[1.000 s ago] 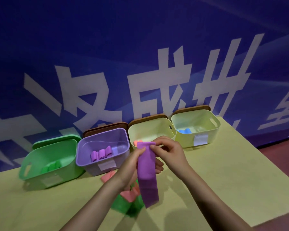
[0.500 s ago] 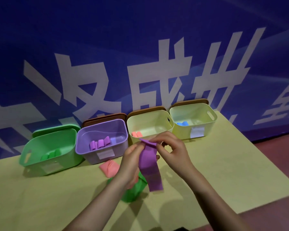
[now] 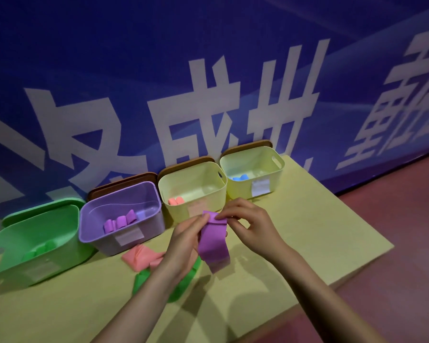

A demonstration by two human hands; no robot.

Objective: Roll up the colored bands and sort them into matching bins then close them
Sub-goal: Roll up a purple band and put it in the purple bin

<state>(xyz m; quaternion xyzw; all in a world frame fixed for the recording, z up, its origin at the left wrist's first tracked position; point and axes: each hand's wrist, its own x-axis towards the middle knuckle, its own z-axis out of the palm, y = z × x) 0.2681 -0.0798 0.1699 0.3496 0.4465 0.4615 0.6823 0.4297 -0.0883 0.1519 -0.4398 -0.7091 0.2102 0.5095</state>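
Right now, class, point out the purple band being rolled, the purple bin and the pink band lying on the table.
purple band (image 3: 213, 246), head view, hanging middle.
purple bin (image 3: 144, 240), head view, front wall.
pink band (image 3: 140, 257), head view, centre.

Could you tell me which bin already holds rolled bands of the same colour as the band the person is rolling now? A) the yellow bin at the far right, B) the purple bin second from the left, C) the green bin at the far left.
B: both hands pinch the top of a purple band, and the purple bin holds purple rolls.
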